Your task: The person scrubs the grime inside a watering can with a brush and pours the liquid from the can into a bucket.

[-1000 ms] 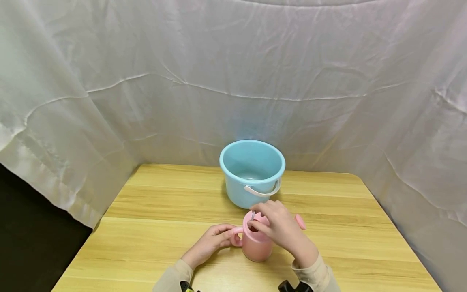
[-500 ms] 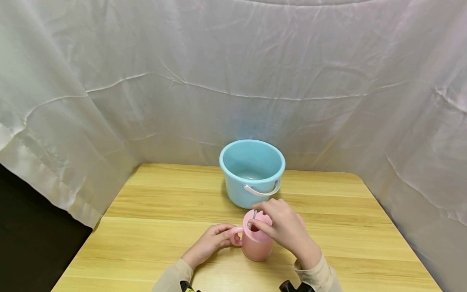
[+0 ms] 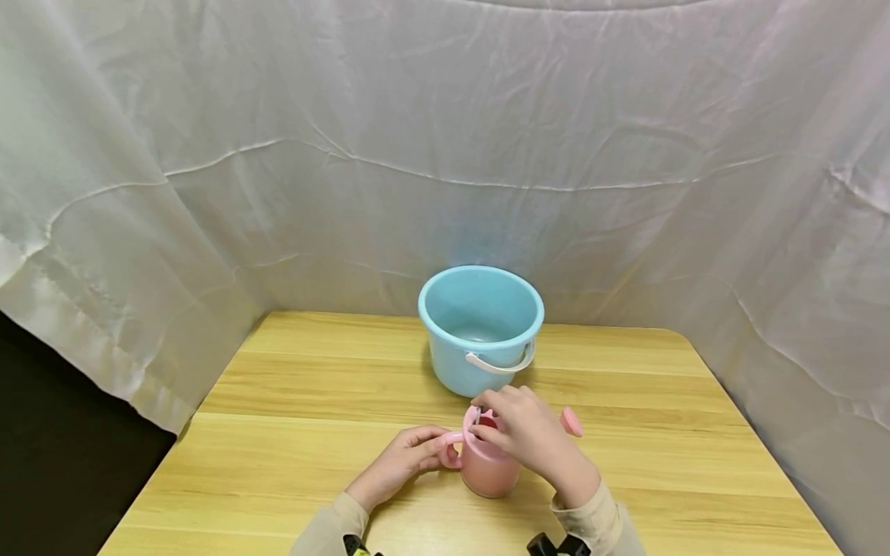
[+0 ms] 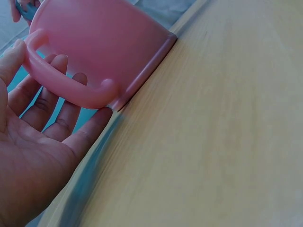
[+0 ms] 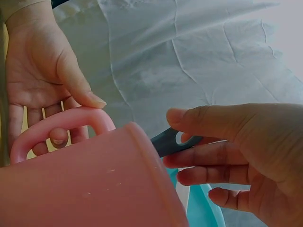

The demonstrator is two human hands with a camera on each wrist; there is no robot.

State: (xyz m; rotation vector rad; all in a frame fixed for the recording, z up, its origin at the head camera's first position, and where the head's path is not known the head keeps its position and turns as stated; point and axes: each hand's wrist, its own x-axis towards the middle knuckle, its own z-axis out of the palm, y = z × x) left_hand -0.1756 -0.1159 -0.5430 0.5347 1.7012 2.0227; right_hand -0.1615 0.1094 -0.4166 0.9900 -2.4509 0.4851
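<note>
A pink watering can [image 3: 490,469] stands upright on the table. My left hand [image 3: 405,465] holds its loop handle [image 4: 66,87], thumb at the top of the loop and fingers reaching around and through it. Over the can's opening, my right hand [image 3: 534,436] pinches a dark grey handle with a hole in its end [image 5: 171,143] between thumb and forefinger. The lower part of that grey tool is hidden inside the can, so its kind does not show. The can's round sprinkler head [image 3: 572,422] pokes out beyond my right hand.
Just behind the can stands a light blue bucket [image 3: 445,355] with its white carrying handle [image 3: 501,369] hanging down in front. The wooden table [image 3: 292,386] is bordered by pale curtains [image 3: 348,224] at the back and sides.
My right hand shifts slightly right with the grey handle, then back left and a little lower, swaying the handle in the opening. The left hand and the can stay put.
</note>
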